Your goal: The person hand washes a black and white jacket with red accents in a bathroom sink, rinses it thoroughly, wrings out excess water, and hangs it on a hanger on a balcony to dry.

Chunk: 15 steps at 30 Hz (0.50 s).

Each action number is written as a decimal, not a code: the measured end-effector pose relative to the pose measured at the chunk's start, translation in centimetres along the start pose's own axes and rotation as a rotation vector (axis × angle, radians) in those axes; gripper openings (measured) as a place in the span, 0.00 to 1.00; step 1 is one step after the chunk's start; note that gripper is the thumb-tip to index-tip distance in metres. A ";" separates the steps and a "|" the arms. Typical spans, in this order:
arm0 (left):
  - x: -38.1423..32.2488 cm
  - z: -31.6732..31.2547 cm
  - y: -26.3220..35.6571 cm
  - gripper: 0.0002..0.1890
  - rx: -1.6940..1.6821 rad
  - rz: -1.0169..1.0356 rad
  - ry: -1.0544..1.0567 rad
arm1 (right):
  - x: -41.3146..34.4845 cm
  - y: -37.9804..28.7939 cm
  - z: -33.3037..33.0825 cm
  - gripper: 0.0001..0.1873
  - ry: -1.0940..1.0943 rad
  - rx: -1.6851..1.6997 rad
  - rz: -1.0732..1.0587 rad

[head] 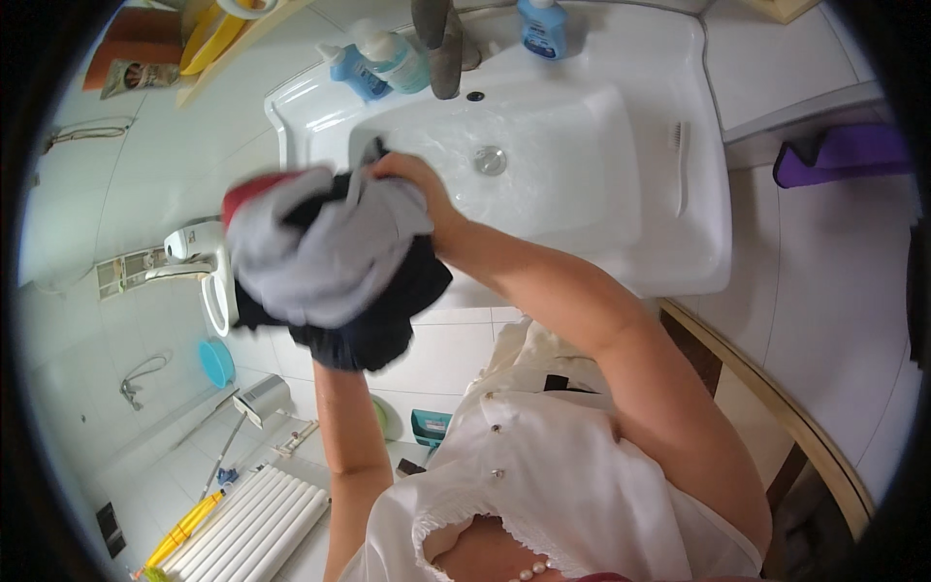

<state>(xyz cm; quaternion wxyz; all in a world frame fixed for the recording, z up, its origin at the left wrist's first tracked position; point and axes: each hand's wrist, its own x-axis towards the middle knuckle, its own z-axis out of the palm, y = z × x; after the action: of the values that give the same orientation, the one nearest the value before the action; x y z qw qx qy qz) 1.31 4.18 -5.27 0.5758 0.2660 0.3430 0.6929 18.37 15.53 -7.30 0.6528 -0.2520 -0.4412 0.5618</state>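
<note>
A bundle of grey, black and red cloth (327,254), blurred by motion, is held up over the left front part of the white washbasin (673,240). My right hand (414,182) grips its upper right side, fingers curled into the grey fabric. The bundle covers my left hand; only the left forearm (345,407) shows, reaching up beneath it from below. Clear water (538,174) lies in the bowl around the metal drain (491,161). Above the bowl's rear edge stands a grey faucet (445,58).
Blue bottles (356,73) and a pump bottle (396,62) stand left of the faucet, another blue bottle (544,29) right of it. A white brush (678,167) lies on the basin's right ledge. A wall-mounted hair dryer (196,247) is close to the bundle's left side.
</note>
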 end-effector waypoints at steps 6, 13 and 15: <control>0.1 -1.3 -1.1 0.28 -0.009 -0.041 0.032 | 1.4 1.2 1.0 0.14 -0.136 0.009 0.355; -0.6 -0.3 -1.8 0.27 -0.033 -0.054 0.058 | 1.7 0.3 -0.3 0.14 -0.138 0.043 0.429; -0.6 -0.1 -2.1 0.26 -0.052 -0.057 0.055 | 2.4 0.2 -0.3 0.14 -0.159 -0.008 0.423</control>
<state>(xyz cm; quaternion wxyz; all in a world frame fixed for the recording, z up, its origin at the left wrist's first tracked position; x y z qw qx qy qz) 2.64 3.79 -7.02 0.5925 0.2221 0.3481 0.6917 18.43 17.94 -6.89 0.4828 -0.2965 -0.4307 0.7025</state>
